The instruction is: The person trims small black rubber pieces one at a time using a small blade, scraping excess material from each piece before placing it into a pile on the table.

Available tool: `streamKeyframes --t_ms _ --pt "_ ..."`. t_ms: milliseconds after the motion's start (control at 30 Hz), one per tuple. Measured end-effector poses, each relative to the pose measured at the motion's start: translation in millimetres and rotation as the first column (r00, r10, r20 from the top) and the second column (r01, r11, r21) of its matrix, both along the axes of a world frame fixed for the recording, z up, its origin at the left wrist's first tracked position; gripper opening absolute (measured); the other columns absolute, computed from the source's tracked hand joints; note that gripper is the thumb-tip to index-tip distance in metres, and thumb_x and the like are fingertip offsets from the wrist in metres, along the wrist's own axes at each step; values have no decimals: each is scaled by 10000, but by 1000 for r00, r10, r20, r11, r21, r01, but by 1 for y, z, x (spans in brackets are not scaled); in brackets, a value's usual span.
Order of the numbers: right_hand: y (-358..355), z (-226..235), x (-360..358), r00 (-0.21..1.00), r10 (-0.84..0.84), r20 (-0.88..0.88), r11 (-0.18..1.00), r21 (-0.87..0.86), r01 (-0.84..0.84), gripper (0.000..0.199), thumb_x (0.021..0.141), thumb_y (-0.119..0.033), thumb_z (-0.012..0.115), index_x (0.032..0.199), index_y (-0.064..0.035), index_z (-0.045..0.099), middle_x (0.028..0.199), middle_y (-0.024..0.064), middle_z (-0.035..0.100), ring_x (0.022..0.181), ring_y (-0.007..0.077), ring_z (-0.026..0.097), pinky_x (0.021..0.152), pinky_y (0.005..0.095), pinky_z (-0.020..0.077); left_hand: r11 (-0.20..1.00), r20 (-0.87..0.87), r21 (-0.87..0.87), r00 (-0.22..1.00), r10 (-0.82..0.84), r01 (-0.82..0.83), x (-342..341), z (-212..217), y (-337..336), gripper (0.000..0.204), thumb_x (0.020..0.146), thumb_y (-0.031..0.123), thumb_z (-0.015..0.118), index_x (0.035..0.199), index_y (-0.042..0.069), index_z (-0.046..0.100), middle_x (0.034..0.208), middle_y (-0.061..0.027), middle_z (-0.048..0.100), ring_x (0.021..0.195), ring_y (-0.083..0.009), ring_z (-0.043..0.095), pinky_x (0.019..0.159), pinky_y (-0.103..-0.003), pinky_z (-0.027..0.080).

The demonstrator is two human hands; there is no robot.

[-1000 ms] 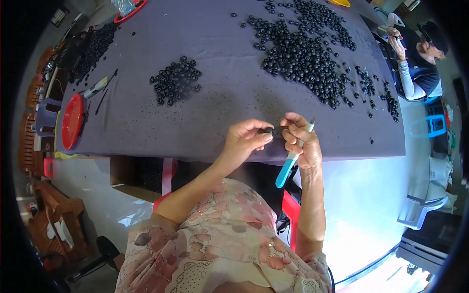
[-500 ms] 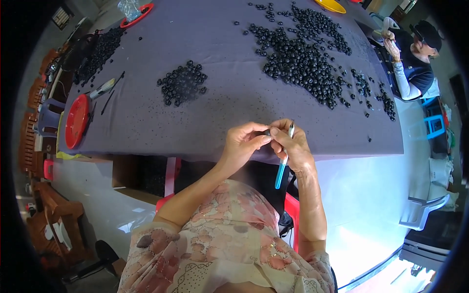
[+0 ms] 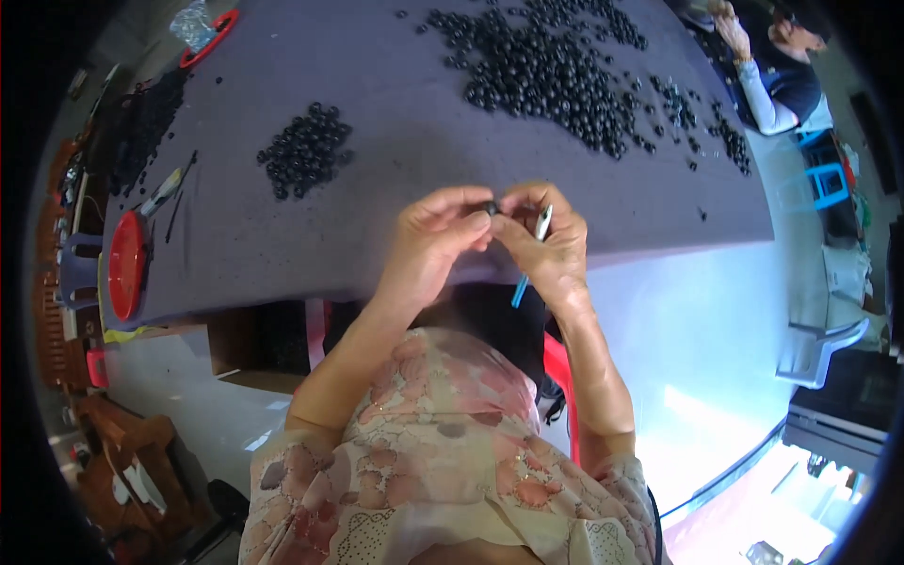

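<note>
a small black bead sits pinched in the fingertips of the left hand. a slim tool, white at its far end and blue at its near end, slants from far right to near left through the right hand.

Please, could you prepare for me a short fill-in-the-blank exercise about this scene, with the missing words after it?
1. The left hand pinches a small dark piece, while the slim white-and-blue tool is in the ____ hand.
2. The middle pile lies to the ____ of the large pile.
3. The plate at the left edge of the table is coloured ____.

Missing words: right; left; red.
</note>
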State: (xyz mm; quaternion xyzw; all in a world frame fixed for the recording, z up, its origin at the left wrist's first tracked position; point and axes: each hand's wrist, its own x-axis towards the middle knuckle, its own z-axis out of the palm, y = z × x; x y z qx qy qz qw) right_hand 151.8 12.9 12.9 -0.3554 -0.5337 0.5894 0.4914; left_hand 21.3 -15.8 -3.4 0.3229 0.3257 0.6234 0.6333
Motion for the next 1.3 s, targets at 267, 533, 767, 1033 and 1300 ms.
streamKeyframes --t_ms 267,533,767,1033,1300 --pt "-2 5 3 994 -100 -51 978 178 108 167 702 91 581 808 -7 498 837 29 511 591 40 472 497 165 396 995 -67 95 997 38 -31 7 23 4 224 732 -59 571 947 1 554 873 -53 552 754 -108 536 664 -218 450" --pt "-5 13 7 1000 16 13 991 -132 -14 138 718 -26 643 761 -14 513 716 15 531 515 37 470 397 162 334 941 -346 312 907 241 -131 5 33 -1 196 736 -87 547 918 -23 580 847 -53 533 792 -110 538 722 -217 466" --pt "4 17 16 980 194 -52 949 -243 -201 239 843 -223 478 940 -5 457 685 43 509 557 62 418 499 190 355 973 -244 216 961 130 -77 -3 20 0 243 726 -98 550 953 -18 582 852 -49 535 754 -86 522 679 -203 460" --pt "-2 20 19 988 154 30 984 -99 -150 160 845 -168 482 884 -13 494 669 44 534 547 60 442 489 185 363 984 -72 151 992 104 -92 -4 17 -1 289 682 -116 591 944 -3 547 854 -63 558 767 -97 524 694 -200 445" --pt "-7 17 12 999 22 41 998 60 -24 72 828 -78 508 855 -12 507 661 42 552 542 47 454 467 167 352 986 -70 145 993 90 -79 -1 15 -3 250 678 -124 588 889 6 554 824 -60 562 748 -95 527 660 -199 446"
